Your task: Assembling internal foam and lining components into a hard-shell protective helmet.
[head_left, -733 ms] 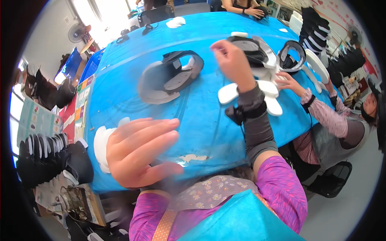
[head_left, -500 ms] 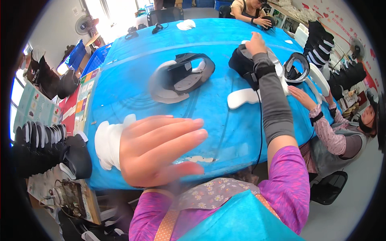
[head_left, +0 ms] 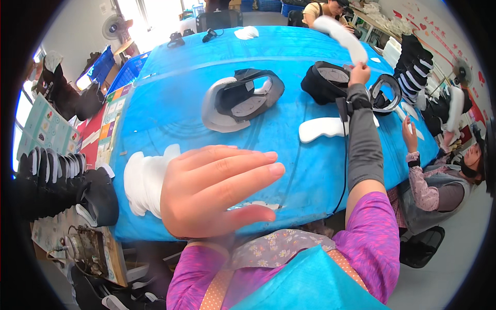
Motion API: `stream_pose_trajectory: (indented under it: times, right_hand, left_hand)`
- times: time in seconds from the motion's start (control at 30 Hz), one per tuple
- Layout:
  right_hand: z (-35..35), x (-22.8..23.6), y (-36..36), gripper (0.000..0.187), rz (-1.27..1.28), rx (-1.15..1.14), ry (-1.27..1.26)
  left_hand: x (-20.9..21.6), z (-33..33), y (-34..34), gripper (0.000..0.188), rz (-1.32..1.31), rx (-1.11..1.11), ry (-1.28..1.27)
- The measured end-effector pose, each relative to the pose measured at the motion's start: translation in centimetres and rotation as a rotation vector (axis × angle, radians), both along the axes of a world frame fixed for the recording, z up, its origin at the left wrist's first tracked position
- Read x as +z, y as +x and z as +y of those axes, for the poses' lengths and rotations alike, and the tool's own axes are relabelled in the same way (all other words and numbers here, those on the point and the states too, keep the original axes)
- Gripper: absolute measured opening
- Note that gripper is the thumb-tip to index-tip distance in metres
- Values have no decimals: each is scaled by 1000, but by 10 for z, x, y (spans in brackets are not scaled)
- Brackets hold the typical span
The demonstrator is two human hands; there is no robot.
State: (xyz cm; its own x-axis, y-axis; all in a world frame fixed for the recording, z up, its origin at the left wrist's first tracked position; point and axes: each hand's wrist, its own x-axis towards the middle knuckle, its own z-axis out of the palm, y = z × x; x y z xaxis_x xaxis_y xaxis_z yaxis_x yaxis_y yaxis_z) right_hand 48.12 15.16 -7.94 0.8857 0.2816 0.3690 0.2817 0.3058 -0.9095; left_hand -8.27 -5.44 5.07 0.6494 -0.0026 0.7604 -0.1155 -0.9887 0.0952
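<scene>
My right hand [head_left: 359, 75] pinches one end of a white curved pad [head_left: 343, 39] and holds it up over the far right of the table. Just left of that hand a black cap-like fabric piece [head_left: 316, 85] rests on the blue cover. My left hand [head_left: 219, 188] hovers over the near left of the table, fingers stretched out, holding nothing. Beside its wrist lies a pile of white pads [head_left: 140, 183], partly hidden by the hand. Ahead of it sits a grey and black cap-like piece [head_left: 253, 95]. Another white curved pad [head_left: 320, 129] lies near my right forearm.
A blue-covered table [head_left: 175, 113] fills the middle. At right, a co-worker [head_left: 434, 191] sits close to a black ring-shaped piece [head_left: 385, 94] and stacked black pieces [head_left: 411, 67]. Another person sits at the far side. Black pieces [head_left: 51, 186] stand in a row at left. A black cable [head_left: 345, 175] hangs by my right forearm.
My right hand has come up with a white curved pad in its fingers. My left hand stays outstretched. The co-worker at right has raised a hand, and a white pad stands upright by the other one.
</scene>
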Motion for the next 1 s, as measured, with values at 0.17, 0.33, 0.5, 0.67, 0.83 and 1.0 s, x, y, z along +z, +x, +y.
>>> stream_pose_trajectory:
  times: [0.17,0.33,0.5,0.67,0.83,1.0]
  right_hand:
    - [-103,6,-2,24,75,245,212]
    - [-199,-18,-10,17,204,392,315]
    - [-270,-45,-30,13,264,457,341]
    - [-312,-69,-54,16,511,612,385]
    - [-327,-69,-89,27,624,765,373]
    - [-325,-50,-126,36,636,814,222]
  left_hand:
    - [1,6,4,60,37,-57,0]
    - [0,3,7,64,68,-54,8]
    - [2,-1,25,64,139,-76,-113]
    - [-14,6,64,71,129,90,-167]
    - [-34,18,116,73,126,288,-152]
    - [-58,30,143,63,89,282,26]
